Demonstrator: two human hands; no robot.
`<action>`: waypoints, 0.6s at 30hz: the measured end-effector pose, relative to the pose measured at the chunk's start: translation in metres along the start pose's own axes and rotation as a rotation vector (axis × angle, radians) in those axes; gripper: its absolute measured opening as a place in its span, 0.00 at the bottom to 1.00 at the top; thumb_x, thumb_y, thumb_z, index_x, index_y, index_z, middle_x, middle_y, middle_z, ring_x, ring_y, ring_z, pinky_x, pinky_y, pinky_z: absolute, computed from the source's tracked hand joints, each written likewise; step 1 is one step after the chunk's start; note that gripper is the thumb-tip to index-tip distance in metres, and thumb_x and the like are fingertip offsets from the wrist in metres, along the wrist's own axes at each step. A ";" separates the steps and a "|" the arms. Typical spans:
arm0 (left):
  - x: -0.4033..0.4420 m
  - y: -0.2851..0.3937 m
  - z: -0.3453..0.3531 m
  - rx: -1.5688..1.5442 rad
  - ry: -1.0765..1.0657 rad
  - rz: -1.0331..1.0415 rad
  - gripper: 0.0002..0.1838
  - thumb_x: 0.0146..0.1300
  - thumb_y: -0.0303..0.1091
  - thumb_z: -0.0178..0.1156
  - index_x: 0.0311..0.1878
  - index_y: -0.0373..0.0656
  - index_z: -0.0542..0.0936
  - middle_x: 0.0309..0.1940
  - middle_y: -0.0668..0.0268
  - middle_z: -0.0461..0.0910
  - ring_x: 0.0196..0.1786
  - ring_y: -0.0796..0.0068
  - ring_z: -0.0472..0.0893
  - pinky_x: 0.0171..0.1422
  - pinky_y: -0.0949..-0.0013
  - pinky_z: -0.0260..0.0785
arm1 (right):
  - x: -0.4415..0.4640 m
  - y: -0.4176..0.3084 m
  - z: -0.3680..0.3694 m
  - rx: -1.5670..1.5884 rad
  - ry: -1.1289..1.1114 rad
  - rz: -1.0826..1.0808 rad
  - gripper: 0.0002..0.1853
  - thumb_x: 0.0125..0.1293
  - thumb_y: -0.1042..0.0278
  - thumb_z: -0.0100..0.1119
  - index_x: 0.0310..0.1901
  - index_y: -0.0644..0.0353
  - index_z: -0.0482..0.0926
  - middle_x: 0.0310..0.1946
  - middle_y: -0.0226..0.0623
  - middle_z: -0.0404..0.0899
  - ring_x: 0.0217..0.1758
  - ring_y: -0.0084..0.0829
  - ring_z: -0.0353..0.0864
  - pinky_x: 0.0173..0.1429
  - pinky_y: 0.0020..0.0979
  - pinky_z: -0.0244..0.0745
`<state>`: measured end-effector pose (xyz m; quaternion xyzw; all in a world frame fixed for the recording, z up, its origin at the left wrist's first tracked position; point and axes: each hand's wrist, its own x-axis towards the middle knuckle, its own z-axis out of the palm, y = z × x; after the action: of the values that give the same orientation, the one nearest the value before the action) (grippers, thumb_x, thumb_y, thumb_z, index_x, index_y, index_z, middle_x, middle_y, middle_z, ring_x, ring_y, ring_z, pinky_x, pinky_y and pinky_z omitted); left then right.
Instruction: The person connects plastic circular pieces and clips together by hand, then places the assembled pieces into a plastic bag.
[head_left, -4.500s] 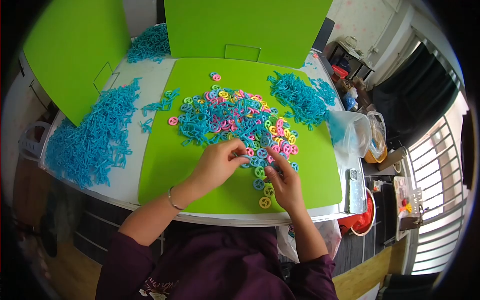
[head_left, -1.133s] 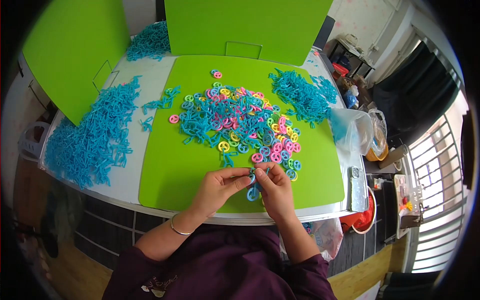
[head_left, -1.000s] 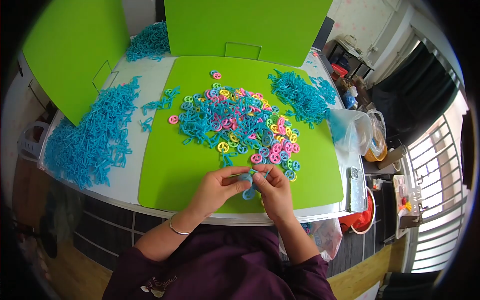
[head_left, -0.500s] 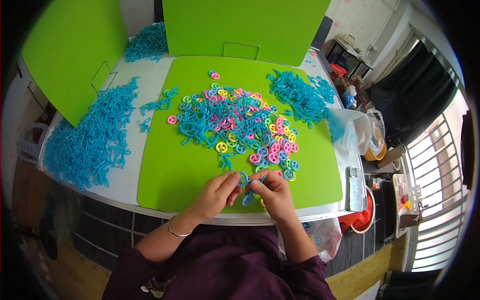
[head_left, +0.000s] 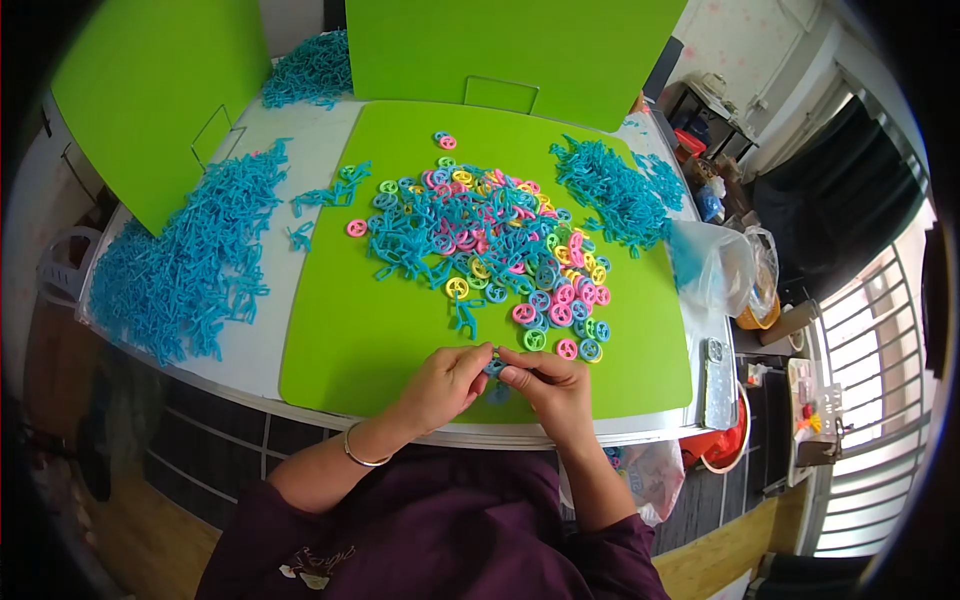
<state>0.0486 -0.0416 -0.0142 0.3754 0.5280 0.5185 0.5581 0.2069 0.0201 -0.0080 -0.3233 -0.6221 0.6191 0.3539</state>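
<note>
My left hand (head_left: 447,386) and my right hand (head_left: 553,392) meet near the front edge of the green board (head_left: 340,360). Between their fingertips is a small blue wheel (head_left: 495,367), pinched from both sides. Another blue piece (head_left: 499,393) hangs just below it, partly hidden and blurred. Beyond my hands lies a mixed pile of pink, yellow, green and blue wheels (head_left: 562,312) with teal clip-like pieces (head_left: 400,245) among them. A teal piece (head_left: 465,318) lies by a yellow wheel (head_left: 457,288) ahead of my left hand.
Large teal heaps lie at the left (head_left: 185,270), back left (head_left: 312,70) and back right (head_left: 612,190). Upright green boards (head_left: 510,45) stand behind and at the left. A phone (head_left: 718,385) and a clear plastic bag (head_left: 710,265) are at the right edge.
The blue wheel, earlier held upright with my left fingers spread from my right, now sits between both hands' closed fingertips. The view has shifted slightly, and a green wheel shows beyond my right hand.
</note>
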 end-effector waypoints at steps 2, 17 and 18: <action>0.001 -0.006 0.001 0.161 0.056 0.104 0.24 0.73 0.45 0.46 0.22 0.40 0.72 0.12 0.71 0.66 0.14 0.83 0.63 0.19 0.75 0.54 | 0.000 -0.004 0.000 0.002 0.005 0.081 0.11 0.61 0.74 0.65 0.45 0.65 0.84 0.36 0.32 0.85 0.38 0.15 0.79 0.43 0.20 0.74; -0.007 0.008 0.008 0.212 0.064 0.090 0.26 0.73 0.45 0.43 0.22 0.38 0.74 0.11 0.69 0.70 0.14 0.81 0.70 0.21 0.75 0.60 | 0.001 0.001 0.005 0.043 0.094 0.015 0.10 0.64 0.74 0.63 0.45 0.67 0.83 0.32 0.32 0.84 0.35 0.17 0.79 0.41 0.19 0.74; -0.007 0.007 0.008 0.225 0.063 0.093 0.26 0.74 0.45 0.43 0.23 0.38 0.75 0.11 0.69 0.70 0.14 0.81 0.70 0.21 0.75 0.61 | 0.000 0.001 0.006 0.054 0.124 0.004 0.10 0.64 0.74 0.63 0.45 0.67 0.83 0.32 0.32 0.84 0.35 0.17 0.79 0.41 0.19 0.74</action>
<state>0.0561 -0.0463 -0.0045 0.4434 0.5819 0.4929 0.4710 0.2013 0.0171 -0.0090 -0.3523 -0.5814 0.6152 0.3993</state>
